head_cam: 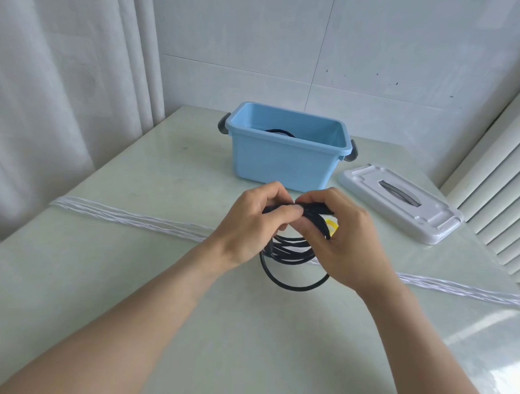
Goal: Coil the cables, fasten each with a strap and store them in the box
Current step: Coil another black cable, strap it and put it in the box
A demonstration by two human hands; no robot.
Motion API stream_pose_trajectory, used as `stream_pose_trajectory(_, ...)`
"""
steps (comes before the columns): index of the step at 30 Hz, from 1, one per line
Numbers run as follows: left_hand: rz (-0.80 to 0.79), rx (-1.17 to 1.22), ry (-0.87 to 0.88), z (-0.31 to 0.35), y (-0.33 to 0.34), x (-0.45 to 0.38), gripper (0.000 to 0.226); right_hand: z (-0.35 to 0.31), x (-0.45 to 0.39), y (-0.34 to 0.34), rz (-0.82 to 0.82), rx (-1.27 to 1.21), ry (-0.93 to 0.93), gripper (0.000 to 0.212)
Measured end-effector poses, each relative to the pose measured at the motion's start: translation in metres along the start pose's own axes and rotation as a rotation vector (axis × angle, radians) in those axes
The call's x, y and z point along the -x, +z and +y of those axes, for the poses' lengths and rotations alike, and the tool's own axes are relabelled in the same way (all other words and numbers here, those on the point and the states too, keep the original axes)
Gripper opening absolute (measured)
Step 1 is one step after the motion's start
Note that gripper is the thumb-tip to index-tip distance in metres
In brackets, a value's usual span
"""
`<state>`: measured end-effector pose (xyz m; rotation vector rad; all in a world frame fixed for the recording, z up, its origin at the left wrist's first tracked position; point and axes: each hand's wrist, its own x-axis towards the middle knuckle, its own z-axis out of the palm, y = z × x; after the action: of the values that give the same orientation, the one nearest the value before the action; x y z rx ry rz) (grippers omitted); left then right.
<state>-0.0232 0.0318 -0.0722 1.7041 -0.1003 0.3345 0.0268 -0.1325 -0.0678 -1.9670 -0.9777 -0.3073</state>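
While both of my hands work just above the pale green glossy tabletop (pixel 130 280), that surface carries everything else. Across it, from the left edge towards the right, lies a long white cable (pixel 126 218) in several parallel strands, passing under my hands. Towards the far side stands the light blue rectangular plastic box (pixel 284 165) with dark grey latches at both ends; it is open, and a dark coil (pixel 281 132) lies at its bottom, only partly in view over the rim. Just to the right of the box, flat on the table and apart from it, rests the white plastic lid (pixel 401 203) with a grey handle set in its recess.

Nearer to me, in front of the box, I hold the black coiled cable (pixel 292 257). Its loops hang down between my wrists, the lowest one near the tabletop; I cannot tell if it touches. My left hand (pixel 251 223) grips the top of the bundle, fingers curled round it with the thumb on top. My right hand (pixel 343 233) also clasps the top of the bundle, fingers wrapped over the strands beside the left thumb. Behind my right fingers peeps a small yellow strap (pixel 332 225), mostly hidden; whether it is round the cable I cannot tell.
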Motion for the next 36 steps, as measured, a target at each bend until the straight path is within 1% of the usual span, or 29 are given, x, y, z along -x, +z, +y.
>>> stream_pose_trajectory(3, -0.03, 0.052, -0.02, 0.003, -0.002, 0.0, 0.019, -0.002, 0.001, -0.002, -0.071, -0.173, 0.208, 0.03)
stream_pose_trajectory(7, -0.085, 0.106, -0.035, 0.006, -0.004, -0.001, 0.02, -0.001, -0.001, -0.007, -0.124, -0.6, 0.352, 0.041)
stream_pose_trajectory(10, -0.104, 0.126, -0.029, 0.008, -0.006, -0.001, 0.019, -0.001, -0.003, -0.009, -0.18, -0.797, 0.398, 0.039)
stream_pose_trajectory(12, -0.102, 0.125, -0.031, 0.007, -0.008, -0.001, 0.019, 0.0, -0.005, -0.009, -0.198, -0.903, 0.464, 0.035)
stream_pose_trajectory(14, -0.105, 0.11, -0.041, 0.007, -0.01, -0.002, 0.02, 0.0, -0.007, -0.011, -0.16, -0.929, 0.55, 0.031)
stream_pose_trajectory(15, -0.113, 0.101, -0.046, 0.006, -0.01, -0.002, 0.02, 0.001, -0.007, -0.011, -0.142, -0.93, 0.562, 0.029)
stream_pose_trajectory(17, -0.144, 0.095, -0.057, 0.005, -0.01, -0.001, 0.018, -0.001, -0.007, -0.01, -0.11, -0.956, 0.549, 0.026)
stream_pose_trajectory(20, -0.189, 0.086, -0.077, 0.005, -0.008, 0.0, 0.014, 0.001, -0.008, -0.01, -0.019, -0.974, 0.54, 0.036)
stream_pose_trajectory(24, -0.221, 0.061, -0.08, 0.005, -0.008, 0.001, 0.015, 0.002, -0.01, -0.012, 0.029, -0.988, 0.542, 0.025)
stream_pose_trajectory(28, -0.237, 0.012, -0.045, 0.006, -0.007, 0.003, 0.023, 0.001, -0.01, -0.009, 0.06, -0.989, 0.647, 0.013)
stream_pose_trajectory(30, -0.246, 0.004, -0.022, 0.005, -0.007, 0.003, 0.024, 0.004, -0.01, -0.008, 0.089, -0.959, 0.742, 0.02)
stream_pose_trajectory(33, -0.26, -0.021, 0.007, 0.006, -0.008, 0.005, 0.016, 0.004, -0.01, -0.008, 0.064, -0.955, 0.839, 0.021)
stream_pose_trajectory(34, -0.264, -0.032, 0.02, 0.006, -0.008, 0.005, 0.014, 0.006, -0.01, -0.009, 0.033, -0.973, 0.858, 0.022)
stream_pose_trajectory(36, -0.245, -0.063, 0.051, 0.005, -0.007, 0.005, 0.014, 0.007, -0.009, -0.012, -0.086, -1.013, 0.881, 0.029)
